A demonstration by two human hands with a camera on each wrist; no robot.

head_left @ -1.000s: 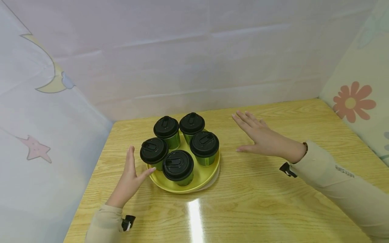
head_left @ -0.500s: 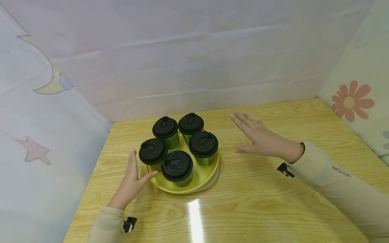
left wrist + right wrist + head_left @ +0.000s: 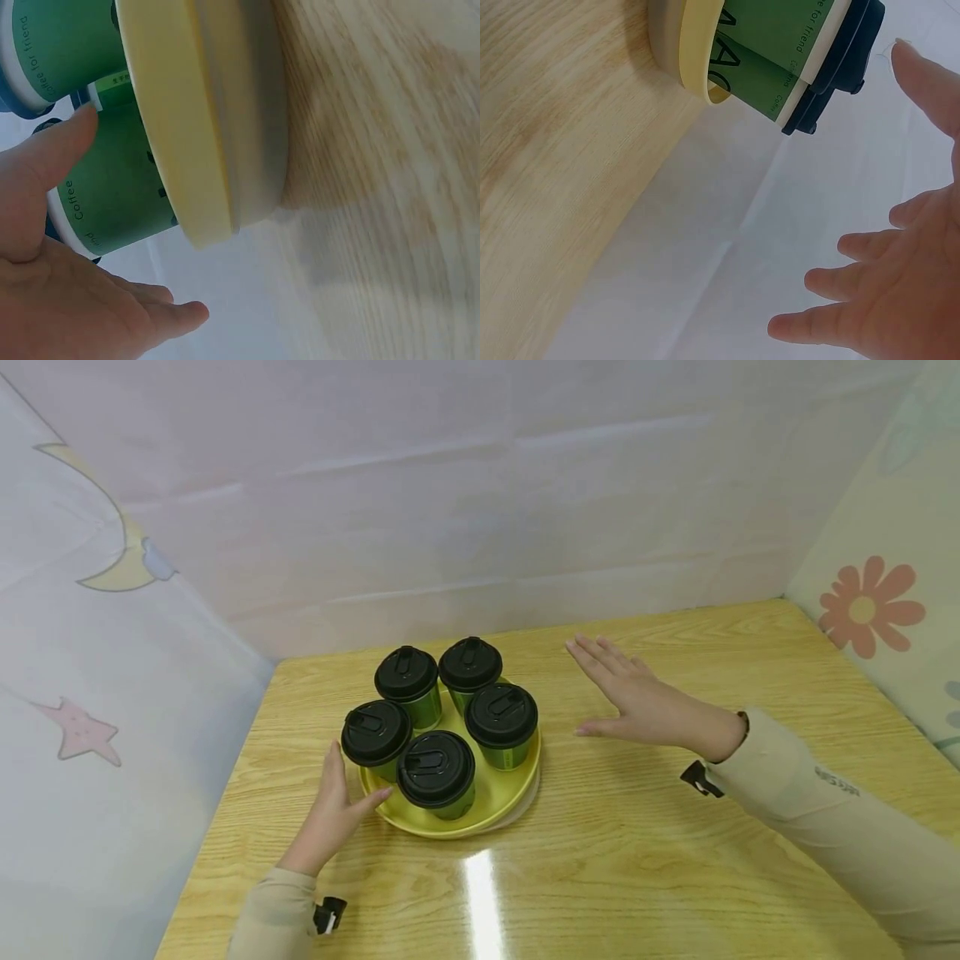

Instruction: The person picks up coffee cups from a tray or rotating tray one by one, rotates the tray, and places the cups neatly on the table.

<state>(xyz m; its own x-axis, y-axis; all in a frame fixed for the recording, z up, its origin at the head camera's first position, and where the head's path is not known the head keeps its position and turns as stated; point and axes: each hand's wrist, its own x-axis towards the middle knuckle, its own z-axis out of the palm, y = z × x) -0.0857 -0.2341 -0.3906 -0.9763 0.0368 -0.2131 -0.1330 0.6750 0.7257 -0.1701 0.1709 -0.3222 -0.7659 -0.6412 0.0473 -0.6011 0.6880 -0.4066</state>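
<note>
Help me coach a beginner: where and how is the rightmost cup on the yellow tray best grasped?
The rightmost cup is probably best held round its green wall, below the black lid, coming from the right: it stands upright, and that side faces outward, away from the other cups.

Gap betw. cups point(image 3: 437, 770) prob. tight

I see green cups point(image 3: 505, 757) | black lids point(image 3: 501, 718) | yellow tray point(image 3: 495, 793) | wood-grained yellow worktop point(image 3: 645, 835) | beige sleeves point(image 3: 825, 810) | yellow-centred red flower point(image 3: 862, 610)
</note>
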